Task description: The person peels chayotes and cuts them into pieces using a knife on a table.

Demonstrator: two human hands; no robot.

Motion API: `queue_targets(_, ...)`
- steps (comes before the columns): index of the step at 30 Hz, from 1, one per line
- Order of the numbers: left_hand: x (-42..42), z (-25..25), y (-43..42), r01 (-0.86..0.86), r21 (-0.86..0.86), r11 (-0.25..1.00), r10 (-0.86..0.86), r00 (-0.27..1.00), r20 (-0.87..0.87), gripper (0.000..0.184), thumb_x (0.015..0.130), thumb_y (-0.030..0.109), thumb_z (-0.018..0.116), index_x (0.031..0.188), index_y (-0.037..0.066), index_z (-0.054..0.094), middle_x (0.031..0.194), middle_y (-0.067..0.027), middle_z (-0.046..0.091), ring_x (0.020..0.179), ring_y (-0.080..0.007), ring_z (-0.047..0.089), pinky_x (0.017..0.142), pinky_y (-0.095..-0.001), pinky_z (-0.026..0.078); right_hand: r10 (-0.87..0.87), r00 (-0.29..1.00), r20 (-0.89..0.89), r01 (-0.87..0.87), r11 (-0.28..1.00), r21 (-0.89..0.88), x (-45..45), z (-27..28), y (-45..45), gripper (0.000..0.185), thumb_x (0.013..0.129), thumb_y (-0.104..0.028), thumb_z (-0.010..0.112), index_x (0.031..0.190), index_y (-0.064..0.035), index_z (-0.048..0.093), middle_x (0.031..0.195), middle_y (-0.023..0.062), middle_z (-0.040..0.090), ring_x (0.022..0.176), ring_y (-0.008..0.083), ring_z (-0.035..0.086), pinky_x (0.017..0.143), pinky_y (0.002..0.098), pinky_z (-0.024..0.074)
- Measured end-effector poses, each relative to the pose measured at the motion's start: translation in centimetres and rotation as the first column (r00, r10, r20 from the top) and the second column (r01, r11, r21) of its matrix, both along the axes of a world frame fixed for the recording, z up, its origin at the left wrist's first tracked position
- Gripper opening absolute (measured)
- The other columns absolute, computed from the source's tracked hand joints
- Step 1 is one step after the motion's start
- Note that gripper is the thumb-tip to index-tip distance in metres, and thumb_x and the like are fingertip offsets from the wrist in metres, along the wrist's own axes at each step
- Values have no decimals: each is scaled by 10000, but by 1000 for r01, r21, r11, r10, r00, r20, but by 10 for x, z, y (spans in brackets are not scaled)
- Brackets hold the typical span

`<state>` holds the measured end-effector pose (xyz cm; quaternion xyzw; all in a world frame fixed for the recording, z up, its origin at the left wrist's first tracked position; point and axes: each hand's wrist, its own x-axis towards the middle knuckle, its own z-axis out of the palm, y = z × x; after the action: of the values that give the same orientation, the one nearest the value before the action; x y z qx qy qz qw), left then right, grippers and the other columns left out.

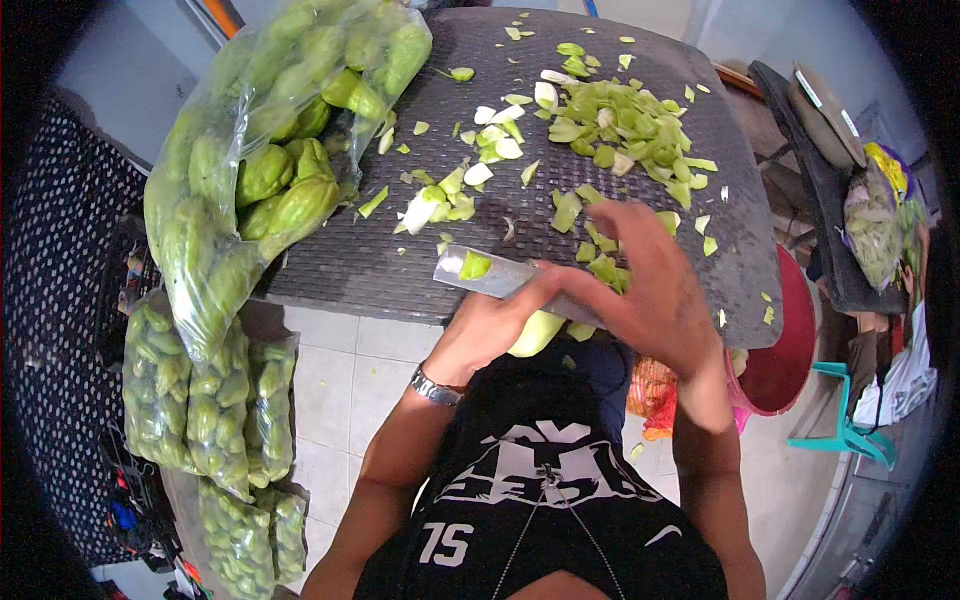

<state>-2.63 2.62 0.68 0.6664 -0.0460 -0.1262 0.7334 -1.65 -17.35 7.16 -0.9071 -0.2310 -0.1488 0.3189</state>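
Note:
My left hand (490, 335), with a metal watch at the wrist, is closed around a pale green peeled chayote (537, 335), partly hidden below the blade. My right hand (655, 275), slightly blurred, is on a wide-bladed knife (510, 280) whose handle is hidden under the palm. The blade points left across my left hand, and a green piece of peel (475, 265) sticks to it. Peelings lie just beyond my right fingers on the dark woven tabletop (350, 270). A heap of green peelings (630, 120) is farther back.
A large clear plastic bag of chayotes (270, 170) rests on the table's left side. More packed bags (205, 400) stand on the floor at left. A red tub (785, 330) is beside the table at right, near a teal stool (850, 430). Another person's hand (920, 245) shows at far right.

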Motion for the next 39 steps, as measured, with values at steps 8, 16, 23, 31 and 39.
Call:
queue_targets(8,1,-3,2,96,136,986,-98,995,11,349,1011,319,678,1156,10,749,1034,-83,756,991,-145,668,878,-310,529,-147,950,277,148,989,16,80,15,28,515,854,-318,794,1207,6,604,1125,228,613,1093,389,617,956,485,491)
queue_targets(16,29,-4,87,-338,-345,875,244,926,-290,600,1038,541,540,1282,-1,619,998,-181,738,698,-238,724,588,-332,587,-104,991,-84,85,975,-203,22,-24,-53,611,871,-377,799,1333,-34,595,1380,226,564,1297,432,536,1091,486,434)
queue_targets(23,42,-28,117,-255,-598,760,164,965,-203,571,1050,555,492,1282,41,583,925,-160,700,629,-310,669,548,-401,555,248,953,-173,-295,889,-351,10,-57,-48,635,804,-374,818,1393,-205,652,1566,144,481,1446,365,449,1203,540,301)
queue_targets(31,40,-32,119,-310,-601,737,208,949,-236,584,1042,566,500,1311,52,564,980,-162,699,633,-317,660,560,-426,551,-31,962,273,140,909,-393,119,-45,-103,372,844,-154,786,1201,-70,723,1315,158,659,1242,364,606,1058,450,481)
queue_targets(39,44,-38,125,-252,-663,705,138,966,-219,576,1044,568,488,1303,59,562,977,-169,687,640,-333,658,562,-430,547,498,813,-303,-552,823,-130,17,-39,-37,451,774,-194,851,1197,-115,716,1160,127,663,1101,340,644,932,448,549)
